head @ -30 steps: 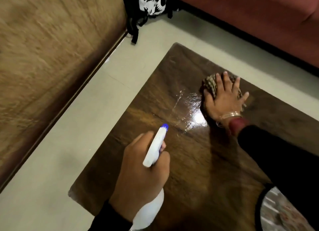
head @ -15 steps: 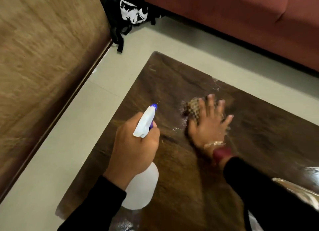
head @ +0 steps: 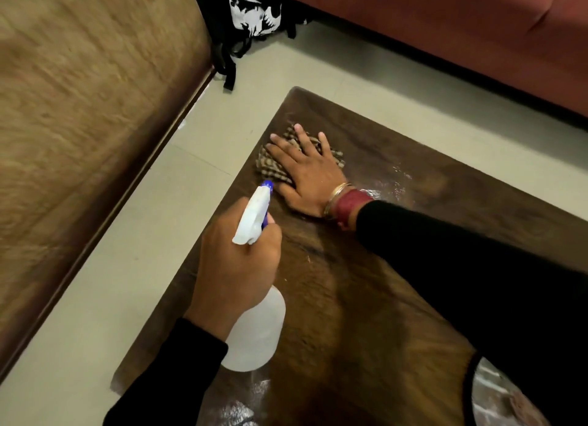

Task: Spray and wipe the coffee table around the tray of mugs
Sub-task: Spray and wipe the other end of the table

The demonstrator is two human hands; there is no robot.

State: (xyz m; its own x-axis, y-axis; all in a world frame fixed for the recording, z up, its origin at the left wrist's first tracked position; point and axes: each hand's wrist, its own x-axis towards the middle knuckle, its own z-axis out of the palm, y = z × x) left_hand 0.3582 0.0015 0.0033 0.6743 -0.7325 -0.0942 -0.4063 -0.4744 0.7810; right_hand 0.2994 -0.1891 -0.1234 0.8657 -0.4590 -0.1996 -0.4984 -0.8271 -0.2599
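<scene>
Nearest us, at the lower right edge, we see only a sliver of the metal tray; our right sleeve covers most of it and no mug shows, so we cannot say what it holds.

Just left of that, our left hand is clenched round the neck of the spray bottle. The bottle is translucent white, and we cannot tell how much liquid is in it. Its blue-tipped nozzle points toward the far left corner of the table, almost touching the thumb side of the other hand. We judge that we should not squeeze the trigger while the nozzle sits this close to our own hand; better to aim at a dry patch beside the cloth.

Farther on, our right hand lies flat with fingers spread, pressing the checked cloth onto the wood near the far left corner. The hand grasps nothing; it pins the cloth down. To wipe well here, we think we should keep the palm flat, carry the cloth right up to the two edges of this corner, then draw it back toward the wet streaks shining to the right of the wrist.

Beyond the table lie the pale floor, a black bag and a red sofa.
</scene>
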